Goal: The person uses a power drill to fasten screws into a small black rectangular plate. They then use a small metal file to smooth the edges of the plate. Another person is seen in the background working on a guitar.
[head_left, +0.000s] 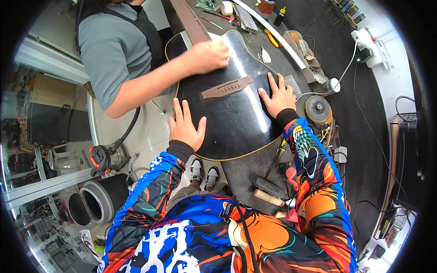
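A black acoustic guitar body (214, 123) with pale edge binding lies face up on the bench. Its wooden bridge (226, 88) sits across the top without strings. My left hand (186, 127) rests on the left edge of the body, fingers spread. My right hand (278, 96) lies on the right side, fingers apart, near the waist. Between them and farther off, a co-worker's closed hand (210, 57) presses on the top near the guitar's neck (189, 20); what it holds, if anything, is hidden.
A co-worker in a grey shirt (107, 54) stands at the left. Right of the guitar are a small white bottle (266, 55), orange-handled pliers (271, 38) and a round sanding disc (318, 108). Nearer me lie a wooden brush (267, 197) and a red-handled tool (289, 175).
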A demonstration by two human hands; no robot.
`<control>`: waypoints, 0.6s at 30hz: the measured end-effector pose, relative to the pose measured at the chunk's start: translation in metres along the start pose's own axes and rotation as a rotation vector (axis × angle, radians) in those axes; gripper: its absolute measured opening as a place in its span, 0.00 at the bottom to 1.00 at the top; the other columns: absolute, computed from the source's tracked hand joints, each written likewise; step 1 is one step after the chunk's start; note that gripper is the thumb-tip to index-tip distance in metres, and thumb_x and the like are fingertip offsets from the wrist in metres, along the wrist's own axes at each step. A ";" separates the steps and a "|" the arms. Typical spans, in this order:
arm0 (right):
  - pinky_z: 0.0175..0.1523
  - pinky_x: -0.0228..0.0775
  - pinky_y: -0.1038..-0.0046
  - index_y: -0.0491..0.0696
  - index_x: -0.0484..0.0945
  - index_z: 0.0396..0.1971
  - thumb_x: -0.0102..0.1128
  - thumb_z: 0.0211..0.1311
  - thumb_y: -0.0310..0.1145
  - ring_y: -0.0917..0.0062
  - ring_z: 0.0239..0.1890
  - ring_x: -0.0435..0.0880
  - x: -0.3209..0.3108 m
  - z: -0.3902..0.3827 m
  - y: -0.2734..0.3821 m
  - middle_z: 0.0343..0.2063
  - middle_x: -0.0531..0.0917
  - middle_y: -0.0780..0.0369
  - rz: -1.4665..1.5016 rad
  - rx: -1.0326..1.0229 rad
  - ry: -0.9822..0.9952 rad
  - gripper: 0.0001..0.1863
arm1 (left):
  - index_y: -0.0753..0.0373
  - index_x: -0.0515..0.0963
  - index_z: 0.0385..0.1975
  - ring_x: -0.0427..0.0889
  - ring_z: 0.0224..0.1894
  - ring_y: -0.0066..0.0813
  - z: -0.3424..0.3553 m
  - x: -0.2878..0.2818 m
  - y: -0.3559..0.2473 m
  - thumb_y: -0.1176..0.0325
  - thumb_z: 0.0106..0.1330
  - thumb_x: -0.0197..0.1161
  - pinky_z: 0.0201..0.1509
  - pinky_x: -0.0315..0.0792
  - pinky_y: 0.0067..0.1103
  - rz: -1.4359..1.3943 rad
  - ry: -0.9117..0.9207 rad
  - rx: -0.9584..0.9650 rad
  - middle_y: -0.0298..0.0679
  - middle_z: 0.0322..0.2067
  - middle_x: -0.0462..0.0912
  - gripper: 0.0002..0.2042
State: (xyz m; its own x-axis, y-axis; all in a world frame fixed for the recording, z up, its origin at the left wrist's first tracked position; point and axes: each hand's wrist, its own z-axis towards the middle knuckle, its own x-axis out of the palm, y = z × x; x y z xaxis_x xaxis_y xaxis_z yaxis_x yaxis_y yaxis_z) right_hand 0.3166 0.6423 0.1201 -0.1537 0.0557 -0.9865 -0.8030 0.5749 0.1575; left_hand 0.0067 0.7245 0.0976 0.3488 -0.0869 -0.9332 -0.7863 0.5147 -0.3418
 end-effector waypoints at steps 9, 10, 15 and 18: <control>0.64 0.63 0.44 0.65 0.60 0.73 0.49 0.66 0.65 0.45 0.63 0.68 0.009 0.001 -0.005 0.73 0.60 0.58 -0.045 -0.032 -0.073 0.39 | 0.70 0.57 0.72 0.71 0.53 0.62 0.001 -0.006 -0.004 0.51 0.69 0.58 0.63 0.65 0.41 -0.008 0.041 -0.025 0.60 0.74 0.49 0.38; 0.64 0.63 0.44 0.65 0.60 0.73 0.49 0.66 0.65 0.45 0.63 0.68 0.008 0.000 -0.005 0.73 0.60 0.58 -0.045 -0.029 -0.071 0.39 | 0.70 0.57 0.72 0.71 0.53 0.62 0.001 -0.006 -0.004 0.51 0.69 0.58 0.63 0.65 0.41 -0.018 0.050 -0.032 0.60 0.74 0.49 0.38; 0.65 0.61 0.44 0.63 0.61 0.73 0.51 0.64 0.65 0.45 0.66 0.66 0.003 -0.001 0.000 0.74 0.59 0.57 -0.016 -0.010 -0.035 0.40 | 0.70 0.58 0.71 0.72 0.48 0.61 0.000 -0.001 0.000 0.50 0.68 0.58 0.60 0.67 0.42 0.008 0.006 -0.002 0.59 0.74 0.49 0.38; 0.65 0.61 0.44 0.63 0.61 0.73 0.51 0.64 0.64 0.45 0.65 0.66 0.006 0.000 -0.003 0.74 0.59 0.57 -0.019 -0.019 -0.056 0.40 | 0.70 0.59 0.71 0.72 0.46 0.60 0.000 0.003 0.002 0.50 0.67 0.58 0.59 0.68 0.42 0.021 -0.019 0.012 0.59 0.74 0.50 0.39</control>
State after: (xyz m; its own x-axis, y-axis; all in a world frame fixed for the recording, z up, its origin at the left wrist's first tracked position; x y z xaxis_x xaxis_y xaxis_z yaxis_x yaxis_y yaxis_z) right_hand 0.3185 0.6408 0.1142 -0.1063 0.0905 -0.9902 -0.8161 0.5610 0.1388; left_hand 0.0062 0.7247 0.0939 0.3421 -0.0593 -0.9378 -0.7877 0.5260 -0.3207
